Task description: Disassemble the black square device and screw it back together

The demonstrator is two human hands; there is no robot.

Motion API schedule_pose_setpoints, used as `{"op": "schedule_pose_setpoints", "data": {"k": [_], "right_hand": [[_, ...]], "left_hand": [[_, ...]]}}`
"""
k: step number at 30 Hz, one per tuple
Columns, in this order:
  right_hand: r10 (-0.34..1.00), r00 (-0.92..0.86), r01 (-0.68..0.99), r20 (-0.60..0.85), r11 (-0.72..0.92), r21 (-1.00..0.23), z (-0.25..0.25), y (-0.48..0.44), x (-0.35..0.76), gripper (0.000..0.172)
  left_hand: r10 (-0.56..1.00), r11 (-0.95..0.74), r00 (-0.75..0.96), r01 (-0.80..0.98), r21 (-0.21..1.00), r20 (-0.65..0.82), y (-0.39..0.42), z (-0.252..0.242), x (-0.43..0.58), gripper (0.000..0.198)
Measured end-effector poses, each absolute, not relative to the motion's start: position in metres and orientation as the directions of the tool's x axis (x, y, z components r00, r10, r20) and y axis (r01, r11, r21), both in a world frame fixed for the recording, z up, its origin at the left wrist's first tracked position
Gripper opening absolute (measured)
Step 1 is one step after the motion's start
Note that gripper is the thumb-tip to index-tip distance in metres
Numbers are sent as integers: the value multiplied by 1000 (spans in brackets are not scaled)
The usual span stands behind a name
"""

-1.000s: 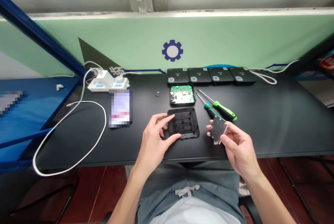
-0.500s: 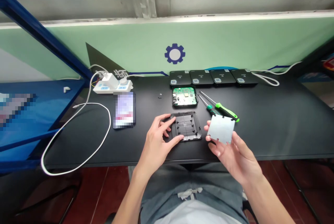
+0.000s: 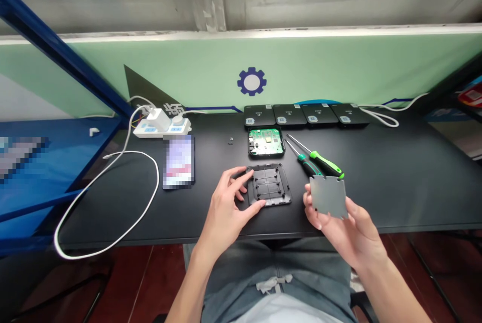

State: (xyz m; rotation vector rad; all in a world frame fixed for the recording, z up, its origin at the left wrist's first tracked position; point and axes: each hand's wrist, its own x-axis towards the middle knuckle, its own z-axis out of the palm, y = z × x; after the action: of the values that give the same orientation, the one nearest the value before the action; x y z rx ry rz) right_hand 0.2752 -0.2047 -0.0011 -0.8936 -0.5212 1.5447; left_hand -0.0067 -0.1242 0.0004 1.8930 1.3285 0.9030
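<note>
Desk (image 3: 399, 177) below green panel (image 3: 320, 69) — left grip (image 3: 230, 205) spread on cover (image 3: 268, 185), right grip (image 3: 352, 237) around plate (image 3: 327, 196)

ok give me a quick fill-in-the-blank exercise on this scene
1. Only the person's ____ hand holds the gray plate.
2. Between the black cover and the row of black boxes sits a circuit board, mostly ____ in color.
3. That row has ____ boxes.
4. Behind the gray plate lie ____ screwdrivers.

Missing words: right; green; four; two
</note>
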Motion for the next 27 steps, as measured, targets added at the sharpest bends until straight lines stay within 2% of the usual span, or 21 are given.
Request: {"op": "schedule_pose_setpoints", "data": {"k": [10, 22, 27], "right_hand": [[983, 65, -532, -174, -113, -839, 6, -193, 268, 56], [960, 159, -619, -232, -86, -781, 5, -187, 260, 59], [961, 140, -633, -238, -98, -768, 0, -188, 265, 58]], "left_hand": [[954, -277, 242, 498, 822, 175, -125, -2, -6, 69], [960, -247, 245, 533, 810, 132, -123, 1, -7, 54], [961, -239, 241, 484, 842, 134, -123, 5, -9, 51]]}}
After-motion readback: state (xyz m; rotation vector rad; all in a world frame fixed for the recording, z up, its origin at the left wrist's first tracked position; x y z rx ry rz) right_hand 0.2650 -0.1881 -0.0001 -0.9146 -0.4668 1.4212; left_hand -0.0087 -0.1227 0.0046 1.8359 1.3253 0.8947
